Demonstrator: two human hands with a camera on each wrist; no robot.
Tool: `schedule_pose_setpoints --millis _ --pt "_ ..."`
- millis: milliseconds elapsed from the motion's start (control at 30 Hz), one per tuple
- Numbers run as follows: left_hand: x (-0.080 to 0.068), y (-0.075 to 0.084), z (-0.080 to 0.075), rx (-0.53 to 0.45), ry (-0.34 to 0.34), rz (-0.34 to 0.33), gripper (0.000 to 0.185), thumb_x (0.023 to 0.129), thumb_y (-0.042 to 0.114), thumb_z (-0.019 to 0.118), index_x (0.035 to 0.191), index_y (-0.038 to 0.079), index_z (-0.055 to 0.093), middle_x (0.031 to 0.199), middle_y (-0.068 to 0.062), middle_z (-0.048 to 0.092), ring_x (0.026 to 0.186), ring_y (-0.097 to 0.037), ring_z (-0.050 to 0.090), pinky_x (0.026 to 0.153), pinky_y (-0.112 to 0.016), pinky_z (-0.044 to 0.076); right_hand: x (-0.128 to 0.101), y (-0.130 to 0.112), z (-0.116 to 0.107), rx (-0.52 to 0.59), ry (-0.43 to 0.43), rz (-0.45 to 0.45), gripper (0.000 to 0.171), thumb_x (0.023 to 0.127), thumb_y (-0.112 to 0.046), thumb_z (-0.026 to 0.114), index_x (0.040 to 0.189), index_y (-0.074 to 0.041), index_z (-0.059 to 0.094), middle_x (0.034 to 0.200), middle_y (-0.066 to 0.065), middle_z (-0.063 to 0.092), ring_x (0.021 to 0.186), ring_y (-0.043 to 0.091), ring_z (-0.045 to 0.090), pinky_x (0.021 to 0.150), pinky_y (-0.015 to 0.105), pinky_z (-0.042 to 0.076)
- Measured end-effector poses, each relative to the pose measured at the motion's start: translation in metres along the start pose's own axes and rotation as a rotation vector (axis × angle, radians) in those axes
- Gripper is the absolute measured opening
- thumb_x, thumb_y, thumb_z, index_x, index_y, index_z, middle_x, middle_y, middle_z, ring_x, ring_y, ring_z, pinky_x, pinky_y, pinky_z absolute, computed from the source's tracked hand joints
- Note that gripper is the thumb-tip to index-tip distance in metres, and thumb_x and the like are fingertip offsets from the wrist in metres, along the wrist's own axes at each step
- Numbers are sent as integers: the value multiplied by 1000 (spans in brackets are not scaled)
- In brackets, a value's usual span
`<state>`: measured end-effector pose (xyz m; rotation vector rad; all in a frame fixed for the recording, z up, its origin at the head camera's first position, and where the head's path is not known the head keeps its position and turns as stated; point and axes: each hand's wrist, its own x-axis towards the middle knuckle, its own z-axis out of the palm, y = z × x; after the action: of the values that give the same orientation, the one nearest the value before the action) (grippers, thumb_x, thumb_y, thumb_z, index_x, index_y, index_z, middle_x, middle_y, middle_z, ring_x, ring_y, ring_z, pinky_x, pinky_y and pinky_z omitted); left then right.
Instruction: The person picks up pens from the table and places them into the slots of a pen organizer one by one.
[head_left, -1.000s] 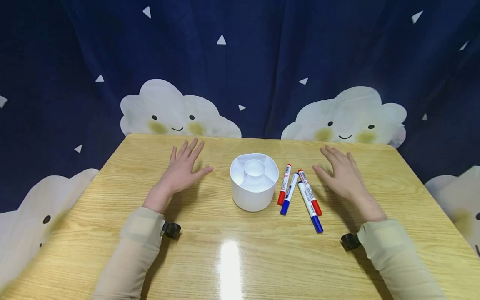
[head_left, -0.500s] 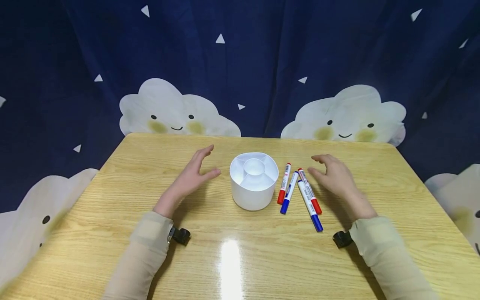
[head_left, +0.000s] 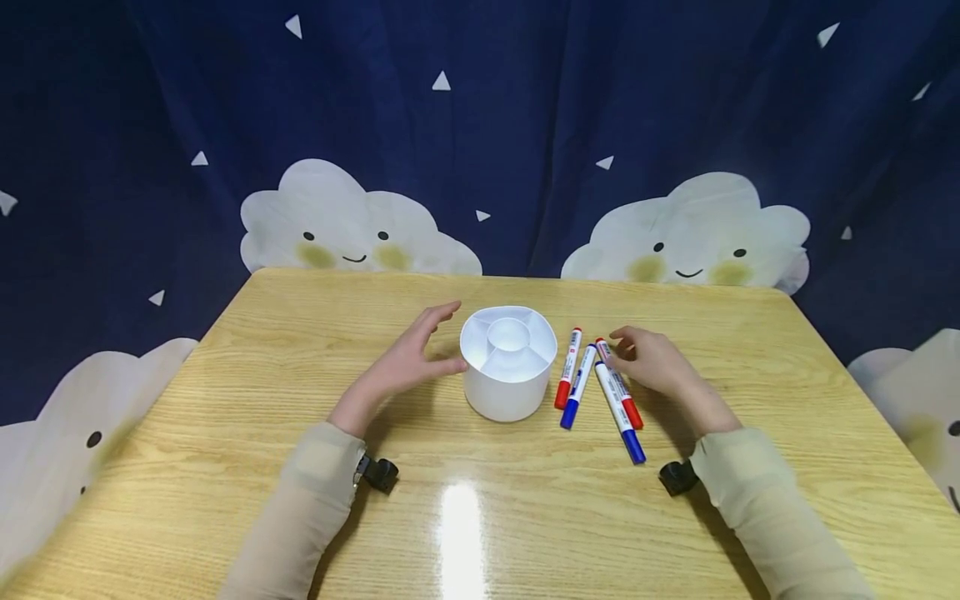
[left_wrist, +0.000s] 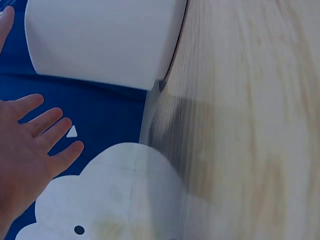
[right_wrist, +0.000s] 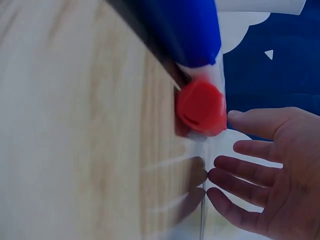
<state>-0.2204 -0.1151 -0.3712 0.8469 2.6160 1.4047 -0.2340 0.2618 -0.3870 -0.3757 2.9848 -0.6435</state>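
**Both hands closing in: cup on my left, markers on my right**

My left hand (head_left: 408, 364) sits just beside the left wall of the white cup (head_left: 508, 367), fingers straight and spread, thumb close to or touching the wall; I cannot tell which. It holds nothing. The left wrist view shows the same: loose fingers (left_wrist: 45, 127), the cup's wall (left_wrist: 100, 40) just ahead of them.

My right hand (head_left: 652, 362) is at the far end of the markers, fingers loosely curled, fingertips at the top of the rightmost red marker (head_left: 618, 385). I cannot tell whether they touch it; nothing is gripped. In the right wrist view the fingers are relaxed, beside a red cap (right_wrist: 201, 107).

The four markers lie toward the middle of the table (head_left: 300, 517), right of the cup, long axes running from far edge to near edge, fanning apart at the near ends. The red one (head_left: 568, 368) is nearest the cup, then a blue (head_left: 579, 387), then the longer blue (head_left: 620, 414). The right hand is clearly the nearer to them, the left to the cup.
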Motion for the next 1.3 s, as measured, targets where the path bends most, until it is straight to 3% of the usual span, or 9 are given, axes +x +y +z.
schedule_pose_setpoints --millis 267,500,800,967,1167,1300 --pt "5 1 11 -48 -67 30 89 74 31 75 144 13 23 142 -6 31 129 -32 32 108 -46 25 4 -1 4 6 -33 13 48 86 -26 61 123 2 50 105 20 60 93 31 58 79 45 48" --pt "8 2 15 -60 -65 23 89 74 26 75 144 15 22 143 -3 31 126 -26 37 106 -44 29 6 -11 2 41 -74 67 47 84 -20 62 124 2 49 99 17 58 78 23 52 63 29 44" --pt "9 3 17 -110 -67 7 88 74 30 74 144 17 23 142 -1 32 123 -25 41 103 -48 32 11 -14 2 63 -122 112 51 82 -16 60 128 1 44 101 20 56 70 20 52 55 24 44" --pt "10 3 16 -108 -67 20 88 73 32 75 144 18 24 141 0 34 121 -25 42 102 -48 33 12 -15 -2 56 -115 88 58 82 -15 60 133 1 39 103 21 56 72 21 53 58 27 45" --pt "11 5 16 -113 -77 25 87 75 23 75 144 15 23 142 -2 33 121 -24 42 102 -48 33 14 -19 -8 25 -80 17 64 79 -15 60 136 0 36 97 19 57 71 21 52 60 30 44" --pt "8 17 12 -112 -85 13 85 76 17 74 144 10 23 143 -8 32 122 -28 42 103 -47 33 14 -24 -12 15 -77 10 58 79 -17 60 132 -2 41 99 19 56 71 22 51 59 29 43"
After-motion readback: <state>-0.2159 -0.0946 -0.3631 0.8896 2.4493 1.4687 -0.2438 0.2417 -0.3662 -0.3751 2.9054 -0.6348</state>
